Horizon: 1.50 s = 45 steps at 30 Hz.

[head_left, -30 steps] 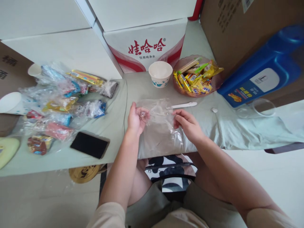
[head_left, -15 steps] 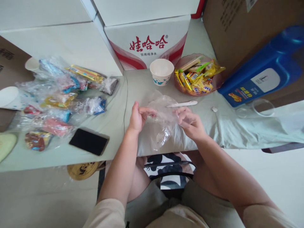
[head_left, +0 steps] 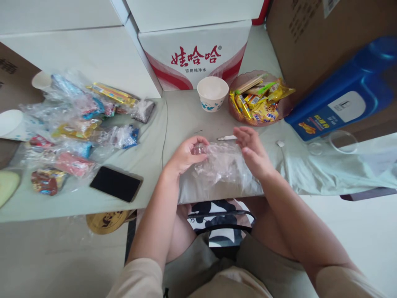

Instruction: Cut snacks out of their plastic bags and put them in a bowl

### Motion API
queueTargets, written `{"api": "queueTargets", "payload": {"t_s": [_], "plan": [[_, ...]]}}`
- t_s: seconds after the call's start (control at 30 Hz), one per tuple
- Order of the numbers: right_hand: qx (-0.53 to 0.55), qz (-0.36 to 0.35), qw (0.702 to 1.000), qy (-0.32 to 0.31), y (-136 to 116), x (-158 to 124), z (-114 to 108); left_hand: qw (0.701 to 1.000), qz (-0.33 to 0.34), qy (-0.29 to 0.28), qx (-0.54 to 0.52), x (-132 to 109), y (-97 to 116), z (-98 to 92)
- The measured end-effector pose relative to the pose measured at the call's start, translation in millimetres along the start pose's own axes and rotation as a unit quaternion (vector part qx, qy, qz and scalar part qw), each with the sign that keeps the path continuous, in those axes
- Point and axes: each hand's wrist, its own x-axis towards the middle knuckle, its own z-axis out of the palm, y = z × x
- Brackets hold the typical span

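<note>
Curling nearly closed around one side of a crumpled, clear plastic bag (head_left: 221,163), the left grip (head_left: 190,155) has firm contact, while the right grip (head_left: 253,154) is spread wide at the bag's other side, no hold apparent and contact unclear. Loose plastic could catch the white utensil (head_left: 227,138) just beyond, partly hidden by the right grip, and drag it along the bench (head_left: 182,114) if swept forward. Ahead of both, a paper cup (head_left: 212,95) and a bowl (head_left: 285,108) of wrapped snacks (head_left: 263,112) limit reach; a phone (head_left: 116,183) lies left of the left grip.
</note>
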Motion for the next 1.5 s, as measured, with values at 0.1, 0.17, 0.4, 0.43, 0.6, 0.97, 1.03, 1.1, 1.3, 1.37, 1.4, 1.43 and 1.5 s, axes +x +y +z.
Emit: {"api": "queueTargets", "payload": {"t_s": [0.1,0.17,0.4,0.43,0.6,0.97,1.03,1.1,1.3,1.37,1.4,1.43,1.5], "plan": [[0.0,0.098,0.989,-0.114,-9,0,3,1.0,0.014,-0.02,0.013,-1,-2,-1.1],[-0.019,0.121,0.983,-0.139,-14,-1,6,1.0,0.023,-0.012,-0.007,-1,-2,-1.9],[0.09,0.129,0.987,0.032,-13,1,16,0.997,-0.043,-0.059,0.038,2,-8,3.9],[0.121,0.145,0.981,0.036,-11,2,17,0.998,-0.04,-0.034,0.038,3,-9,5.8],[0.135,0.22,0.965,-0.039,-8,3,22,0.998,-0.017,0.057,0.003,4,-8,11.2],[0.178,0.176,0.968,0.012,-27,0,7,0.993,-0.057,0.05,-0.096,3,9,8.0],[0.084,0.149,0.984,0.044,-22,-1,3,0.987,-0.006,0.145,-0.064,9,7,10.6],[-0.053,0.116,0.986,0.106,-17,-2,1,0.958,0.08,0.274,0.013,14,3,15.5],[-0.11,0.009,0.994,0.029,-18,-7,9,0.978,0.126,0.101,0.131,15,-6,45.7],[0.01,0.025,0.999,-0.037,-21,-7,15,0.991,0.087,-0.001,0.104,14,-6,57.0],[0.076,0.043,0.995,-0.054,-22,-6,17,0.992,0.073,-0.017,0.098,14,-7,60.9],[0.132,0.059,0.988,-0.058,-22,-5,19,0.993,0.067,-0.009,0.099,13,-8,63.0],[0.177,0.077,0.98,-0.048,-22,-1,19,0.988,0.08,0.062,0.119,13,-10,60.7]]}}
